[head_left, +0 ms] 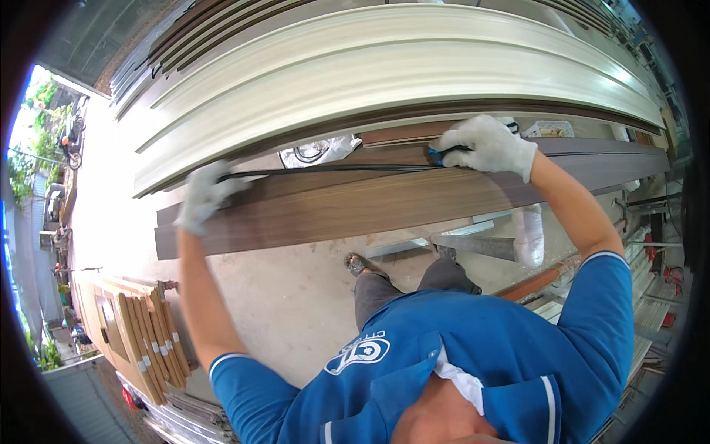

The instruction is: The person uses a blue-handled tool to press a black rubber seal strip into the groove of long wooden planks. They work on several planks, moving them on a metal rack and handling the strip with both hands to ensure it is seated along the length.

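A long brown wood-grain board (355, 211) lies across in front of me. Along its far edge runs a thin black strip (333, 169), slightly raised at its left end. My left hand (203, 196), in a white glove and blurred by motion, is at that left end with the strip running into its fingers. My right hand (488, 146), also gloved, is closed round a small blue and black tool (436, 156) over the board's far edge, where the strip meets it. Most of the tool is hidden by the fingers.
Long cream profiled panels (399, 74) lie just beyond the board. Between them sit a white plastic bag (322, 152) and a white basket (549, 129). A wrapped roll (528, 237) stands near my right arm. Stacked brown cartons (140, 333) are at the left.
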Action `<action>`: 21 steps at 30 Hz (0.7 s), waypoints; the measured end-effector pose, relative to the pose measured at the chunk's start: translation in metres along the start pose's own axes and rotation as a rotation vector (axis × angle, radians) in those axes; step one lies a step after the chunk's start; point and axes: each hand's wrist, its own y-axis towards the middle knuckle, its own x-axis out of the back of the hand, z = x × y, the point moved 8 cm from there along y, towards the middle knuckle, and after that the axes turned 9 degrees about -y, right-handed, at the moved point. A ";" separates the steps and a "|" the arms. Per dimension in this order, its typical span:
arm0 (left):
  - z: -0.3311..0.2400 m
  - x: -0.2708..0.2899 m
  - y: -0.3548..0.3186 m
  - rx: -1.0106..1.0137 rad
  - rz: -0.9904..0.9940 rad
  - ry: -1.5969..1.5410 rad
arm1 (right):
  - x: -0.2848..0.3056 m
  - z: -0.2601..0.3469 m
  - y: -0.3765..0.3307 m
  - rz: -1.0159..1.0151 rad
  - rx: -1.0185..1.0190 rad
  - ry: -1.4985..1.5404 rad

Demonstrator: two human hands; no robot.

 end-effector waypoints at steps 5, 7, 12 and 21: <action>0.092 0.152 -0.070 0.161 -0.042 -0.163 | 0.002 0.010 0.003 -0.046 -0.050 -0.023; 0.096 0.159 -0.073 -0.166 0.079 0.079 | -0.002 0.010 0.006 -0.015 -0.123 -0.002; 0.179 0.175 -0.076 0.095 -0.146 -0.400 | 0.002 0.018 0.014 -0.058 -0.160 -0.086; 0.245 0.195 -0.085 0.121 -0.177 -0.368 | -0.005 0.011 0.015 0.037 -0.301 0.127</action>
